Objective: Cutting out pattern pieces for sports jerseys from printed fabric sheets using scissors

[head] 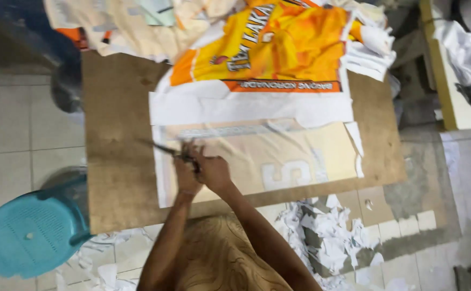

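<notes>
A person sits at a low brown board (pixel 117 161) laid over a tiled floor, seen from above. Both hands meet at the near left part of a pale printed sheet (pixel 278 156) that lies flat on the board. The right hand (pixel 214 171) is closed around the handles of dark scissors (pixel 173 152); the left hand (pixel 186 175) is pressed against it, fingers curled, though whether it grips the scissors or pins the sheet is hard to tell (the two hands overlap and blur). The scissor blades point left and slightly far, out past the sheet's left edge. The sheet's long axis runs left to right, so most of it stretches away to the right of the hands. Farther off, an orange and yellow printed cloth (pixel 278 48) lies crumpled over the sheet's far edge and is cut off at the top. White paper scraps (pixel 327 231) litter the floor near right. A turquoise stool (pixel 30 231) stands near left. The person's lap fills the near middle.
</notes>
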